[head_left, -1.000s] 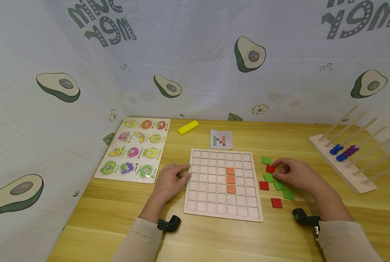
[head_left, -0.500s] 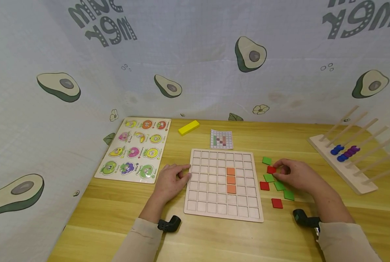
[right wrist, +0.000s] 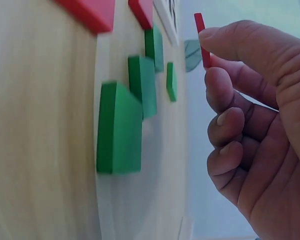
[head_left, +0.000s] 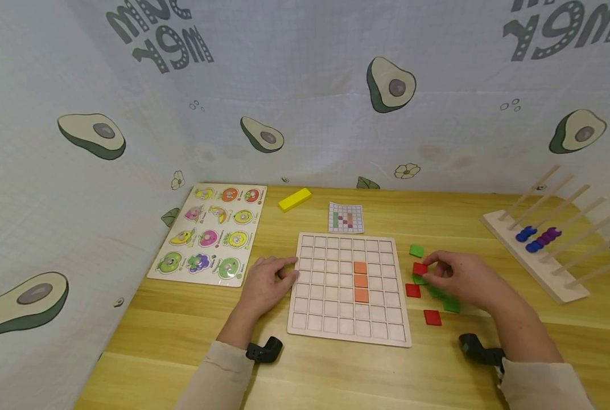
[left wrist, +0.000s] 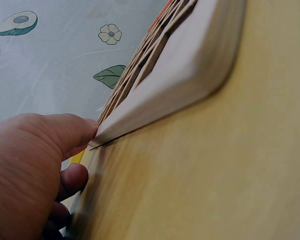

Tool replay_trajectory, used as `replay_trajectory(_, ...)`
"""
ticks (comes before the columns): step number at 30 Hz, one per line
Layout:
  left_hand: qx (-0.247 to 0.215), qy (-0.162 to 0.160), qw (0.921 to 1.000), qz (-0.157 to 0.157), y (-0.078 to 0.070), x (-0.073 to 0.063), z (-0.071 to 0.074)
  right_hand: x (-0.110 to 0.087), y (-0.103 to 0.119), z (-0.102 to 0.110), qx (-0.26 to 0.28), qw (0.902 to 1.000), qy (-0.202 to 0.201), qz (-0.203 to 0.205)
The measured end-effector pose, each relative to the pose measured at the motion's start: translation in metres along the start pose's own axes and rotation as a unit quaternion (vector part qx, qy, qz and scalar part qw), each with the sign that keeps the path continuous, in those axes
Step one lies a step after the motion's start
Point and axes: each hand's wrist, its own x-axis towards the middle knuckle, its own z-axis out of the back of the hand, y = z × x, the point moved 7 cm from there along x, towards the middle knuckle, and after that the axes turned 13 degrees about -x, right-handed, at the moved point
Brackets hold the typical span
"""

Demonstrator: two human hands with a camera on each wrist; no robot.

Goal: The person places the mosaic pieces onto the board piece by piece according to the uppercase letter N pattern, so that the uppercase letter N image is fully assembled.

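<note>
Between thumb and fingertips, my right hand [head_left: 461,279] pinches a small red square tile [head_left: 420,269], seen edge-on and raised off the table as a red tile [right wrist: 202,40] in the right wrist view. Below it lie several green tiles [head_left: 451,305], partly hidden by the hand. Two other red tiles [head_left: 432,318] lie nearer the board. My left hand [head_left: 266,285] touches the left edge of the wooden grid board [head_left: 305,337] with index finger and thumb; in the left wrist view the thumb [left wrist: 80,131] meets the board's side. Three orange tiles [head_left: 361,281] fill a column of cells.
A small pattern card [head_left: 346,218] lies behind the board, with a yellow block [head_left: 295,200] to its left. At left is a fruit puzzle board [head_left: 210,236]. A wooden peg rack [head_left: 535,256] with blue and purple beads stands at right.
My right hand has lifted the red tile from among the green tiles and shifted it slightly left toward the board. My left hand has stayed at the board's edge.
</note>
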Motion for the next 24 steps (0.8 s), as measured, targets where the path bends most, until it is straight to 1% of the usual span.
replay_trajectory(2, -0.001, 0.001, 1.0, 0.001, 0.0, 0.0, 0.0, -0.002, 0.007, 0.0, 0.0, 0.9998, -0.007, 0.016)
replay_trajectory(5, -0.001, 0.002, 1.0, 0.002, 0.0, 0.0, 0.0, -0.006, 0.017, -0.001, 0.005, 0.9994, -0.006, 0.034)
replay_trajectory(11, 0.002, 0.005, 1.0, 0.006, 0.0, 0.0, 0.0, -0.01, 0.033, -0.006, 0.02, 0.9984, 0.012, 0.051)
replay_trajectory(16, 0.0, 0.004, 1.0, 0.005, -0.001, 0.0, 0.0, -0.013, 0.046, -0.011, 0.034, 0.9973, 0.032, 0.057)
replay_trajectory(18, -0.001, 0.003, 1.0, 0.004, -0.001, 0.0, 0.0, -0.015, 0.051, -0.013, 0.048, 0.9962, 0.04, 0.061)
replay_trajectory(20, 0.0, 0.002, 1.0, 0.004, -0.001, 0.0, 0.0, -0.015, 0.057, -0.015, 0.054, 0.9949, 0.044, 0.073)
replay_trajectory(24, 0.001, 0.002, 1.0, 0.003, -0.001, 0.0, 0.0, -0.015, 0.07, -0.019, 0.045, 0.9917, 0.042, 0.113)
